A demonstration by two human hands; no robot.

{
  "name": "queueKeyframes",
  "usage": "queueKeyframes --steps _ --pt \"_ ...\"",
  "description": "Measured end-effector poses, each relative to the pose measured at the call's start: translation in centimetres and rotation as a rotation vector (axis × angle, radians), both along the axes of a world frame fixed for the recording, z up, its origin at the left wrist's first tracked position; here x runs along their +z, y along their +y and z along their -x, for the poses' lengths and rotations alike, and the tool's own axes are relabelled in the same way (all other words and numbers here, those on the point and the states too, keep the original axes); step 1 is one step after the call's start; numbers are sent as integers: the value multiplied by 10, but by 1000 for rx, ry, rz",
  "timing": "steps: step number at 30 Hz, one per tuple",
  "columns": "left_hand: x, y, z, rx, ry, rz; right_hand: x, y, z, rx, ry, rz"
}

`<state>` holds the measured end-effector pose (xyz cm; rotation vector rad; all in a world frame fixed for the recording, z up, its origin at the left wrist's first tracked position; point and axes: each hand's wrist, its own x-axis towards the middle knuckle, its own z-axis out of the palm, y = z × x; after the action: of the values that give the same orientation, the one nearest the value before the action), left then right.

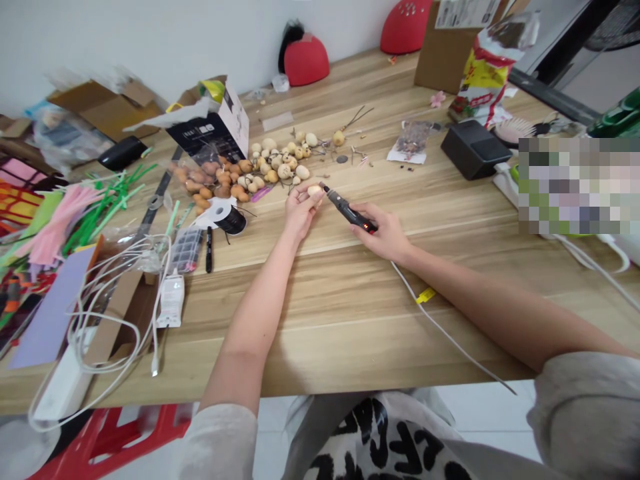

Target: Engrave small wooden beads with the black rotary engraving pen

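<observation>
My left hand (pixel 300 210) pinches a small pale gourd-like nut (pixel 315 191) between its fingertips above the wooden table (pixel 340 300). My right hand (pixel 383 233) grips a black pen-shaped rotary tool (pixel 347 210) with a red light, and its tip touches the nut. A white cable (pixel 440 330) runs from the tool back over the table's near edge. Just beyond my hands lies a pile of pale and brown nuts (pixel 250 177).
A black-and-white box (pixel 215 127), a spool of black cord (pixel 227 217), a black marker (pixel 209 250), green and pink pipe cleaners (pixel 85 213), a white charger with tangled cables (pixel 125 300), a black box (pixel 473 150), a cardboard box (pixel 450 47) and a snack bag (pixel 487 67) surround the work area.
</observation>
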<state>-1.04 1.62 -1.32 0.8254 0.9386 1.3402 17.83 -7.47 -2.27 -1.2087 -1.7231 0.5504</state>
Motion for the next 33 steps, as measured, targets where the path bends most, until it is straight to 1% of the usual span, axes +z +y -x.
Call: queueKeyframes --steps 7,15,24,33 --pt "-2 1 1 -13 -18 -32 0 0 -1 4 -14 8" --pt "1 -1 -1 -1 0 14 0 1 -1 11 8 18" --pt "0 0 0 -8 15 -2 1 1 -1 23 14 5" --pt "2 -1 -1 3 0 13 1 0 0 4 -5 -4"
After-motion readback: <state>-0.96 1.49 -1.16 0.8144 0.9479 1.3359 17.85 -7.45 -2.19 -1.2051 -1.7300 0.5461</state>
